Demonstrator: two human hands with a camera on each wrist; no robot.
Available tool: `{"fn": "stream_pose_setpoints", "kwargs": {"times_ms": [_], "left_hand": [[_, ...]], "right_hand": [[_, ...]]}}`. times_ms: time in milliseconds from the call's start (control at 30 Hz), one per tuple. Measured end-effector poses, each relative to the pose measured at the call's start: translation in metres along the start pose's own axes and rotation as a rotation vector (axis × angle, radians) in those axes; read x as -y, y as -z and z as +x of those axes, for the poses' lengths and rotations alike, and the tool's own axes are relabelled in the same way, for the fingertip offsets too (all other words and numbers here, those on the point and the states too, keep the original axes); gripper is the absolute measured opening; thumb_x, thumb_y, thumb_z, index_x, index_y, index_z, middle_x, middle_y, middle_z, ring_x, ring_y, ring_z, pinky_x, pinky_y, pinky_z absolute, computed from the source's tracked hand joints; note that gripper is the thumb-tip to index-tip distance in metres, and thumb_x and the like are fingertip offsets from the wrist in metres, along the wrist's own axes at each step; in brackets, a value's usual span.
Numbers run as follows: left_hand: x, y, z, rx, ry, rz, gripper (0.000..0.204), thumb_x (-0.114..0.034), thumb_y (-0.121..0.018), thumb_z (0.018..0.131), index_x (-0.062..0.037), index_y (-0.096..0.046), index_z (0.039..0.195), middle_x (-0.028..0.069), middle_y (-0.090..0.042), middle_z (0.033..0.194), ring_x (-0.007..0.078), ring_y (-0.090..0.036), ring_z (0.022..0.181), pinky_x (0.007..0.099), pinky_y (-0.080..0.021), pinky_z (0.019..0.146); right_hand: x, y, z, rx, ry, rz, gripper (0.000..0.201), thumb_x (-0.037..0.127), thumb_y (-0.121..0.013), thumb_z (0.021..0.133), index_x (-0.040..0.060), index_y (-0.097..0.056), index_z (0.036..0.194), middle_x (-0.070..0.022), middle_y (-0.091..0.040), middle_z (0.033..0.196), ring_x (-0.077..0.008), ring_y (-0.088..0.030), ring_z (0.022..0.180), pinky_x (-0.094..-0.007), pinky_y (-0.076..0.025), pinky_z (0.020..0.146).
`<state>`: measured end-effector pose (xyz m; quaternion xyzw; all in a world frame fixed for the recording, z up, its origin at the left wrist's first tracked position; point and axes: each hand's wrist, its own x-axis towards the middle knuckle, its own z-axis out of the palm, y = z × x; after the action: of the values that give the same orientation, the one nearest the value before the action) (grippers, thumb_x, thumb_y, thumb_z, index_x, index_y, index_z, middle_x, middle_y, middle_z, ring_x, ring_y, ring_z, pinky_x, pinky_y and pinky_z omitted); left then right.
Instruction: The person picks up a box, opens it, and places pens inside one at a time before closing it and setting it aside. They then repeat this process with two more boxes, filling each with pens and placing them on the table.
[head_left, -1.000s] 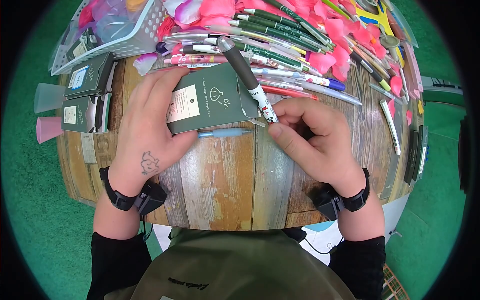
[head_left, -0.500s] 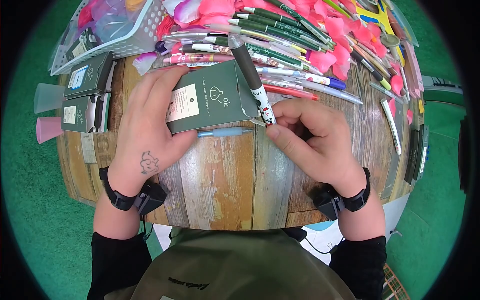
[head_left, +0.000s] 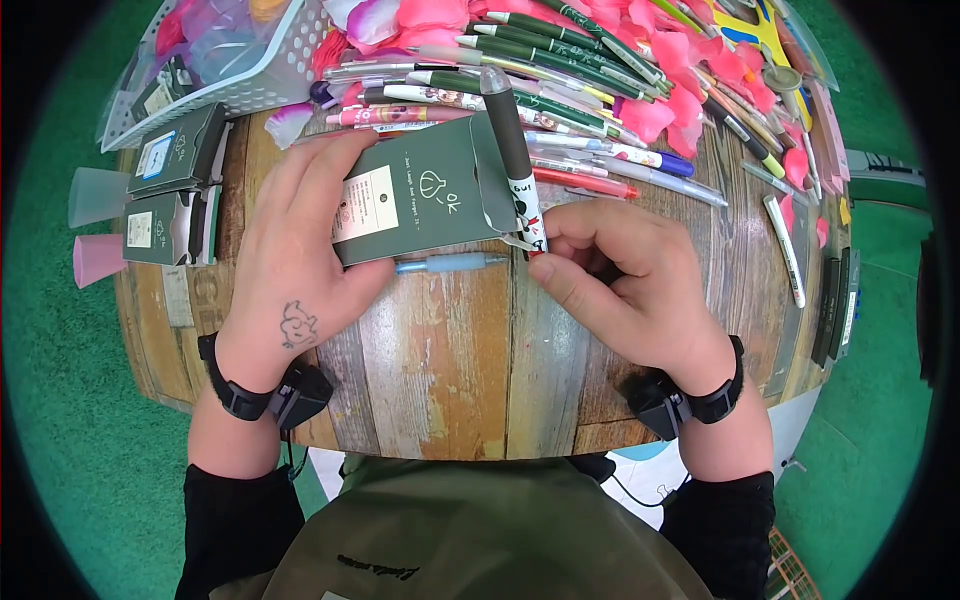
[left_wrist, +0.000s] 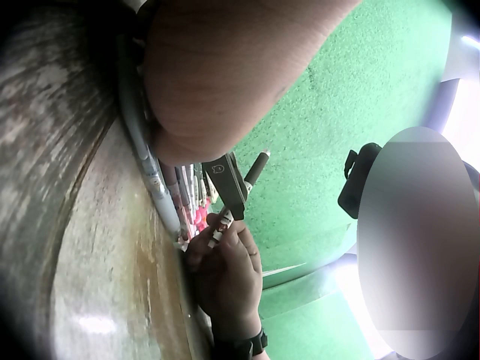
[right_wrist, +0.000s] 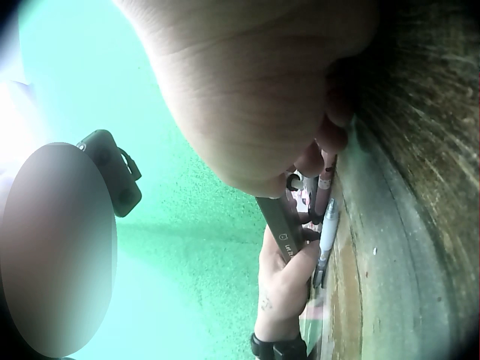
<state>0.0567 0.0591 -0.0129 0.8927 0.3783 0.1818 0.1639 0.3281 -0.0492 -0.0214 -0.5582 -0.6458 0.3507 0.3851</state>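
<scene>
My left hand [head_left: 300,240] grips a dark green box [head_left: 420,195] with a white label, thumb at its lower edge and fingers over the far side. At the box's right end, my right hand [head_left: 640,285] pinches the lower end of a patterned pen [head_left: 524,205] between thumb and index finger. The pen's dark, clear-tipped end points away from me, and its body stands against the box's right end; whether part of it is inside cannot be told. A light blue pen [head_left: 455,263] lies just below the box.
Many pens [head_left: 560,60] and pink petals [head_left: 650,118] cover the table's far side. At the left are a white basket [head_left: 290,70], green boxes [head_left: 170,228] and two cups [head_left: 97,260]. A white pen [head_left: 784,250] and dark boxes [head_left: 835,305] lie at the right.
The pen has swung more upright, its far end shifting right, while its lower end and my right fingertips moved slightly left towards the box. My left hand and the box stayed nearly still.
</scene>
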Motion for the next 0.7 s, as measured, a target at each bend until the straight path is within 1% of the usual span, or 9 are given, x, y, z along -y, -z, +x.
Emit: {"fn": "stream_pose_setpoints", "kwargs": {"times_ms": [167,367,567,700], "left_hand": [[-0.0008,0.001,-0.0002,0.007,0.006,0.003,0.075,-0.008,-0.073,0.071,-0.0058,-0.056,0.144,0.0206,-0.06,0.134,0.0444,-0.058,0.124,0.0499,-0.048,0.107],[-0.0008,0.0004,-0.0001,0.001,0.0,0.013,0.074,-0.008,-0.073,0.072,-0.0058,-0.056,0.144,0.0206,-0.06,0.134,0.0446,-0.058,0.124,0.0499,-0.048,0.107],[0.0,0.0003,-0.0005,0.004,-0.01,0.031,0.075,-0.009,-0.073,0.071,-0.0063,-0.055,0.144,0.0211,-0.061,0.132,0.0454,-0.057,0.123,0.0505,-0.047,0.108],[-0.0001,-0.0001,-0.0008,0.007,-0.01,0.035,0.075,-0.009,-0.073,0.071,-0.0061,-0.055,0.144,0.0209,-0.061,0.131,0.0454,-0.057,0.122,0.0509,-0.046,0.108]], "right_hand": [[-0.0016,-0.0011,0.0003,-0.007,0.026,-0.01,0.021,0.014,-0.081,0.09,0.0059,-0.075,0.108,-0.006,-0.067,0.077,-0.0224,-0.066,0.065,-0.0345,-0.053,0.061],[-0.0031,-0.002,0.0002,-0.003,0.065,-0.055,0.018,0.014,-0.081,0.089,0.007,-0.073,0.104,-0.0058,-0.067,0.076,-0.0265,-0.066,0.066,-0.0371,-0.053,0.062],[-0.0044,0.0002,0.002,0.039,0.17,-0.184,0.019,0.016,-0.08,0.087,0.0091,-0.073,0.104,-0.0054,-0.068,0.079,-0.0303,-0.069,0.074,-0.0413,-0.053,0.067],[-0.0047,-0.0007,0.0022,0.054,0.214,-0.252,0.019,0.016,-0.078,0.087,0.0102,-0.074,0.104,-0.0055,-0.067,0.079,-0.0308,-0.068,0.077,-0.0425,-0.053,0.068]]}}
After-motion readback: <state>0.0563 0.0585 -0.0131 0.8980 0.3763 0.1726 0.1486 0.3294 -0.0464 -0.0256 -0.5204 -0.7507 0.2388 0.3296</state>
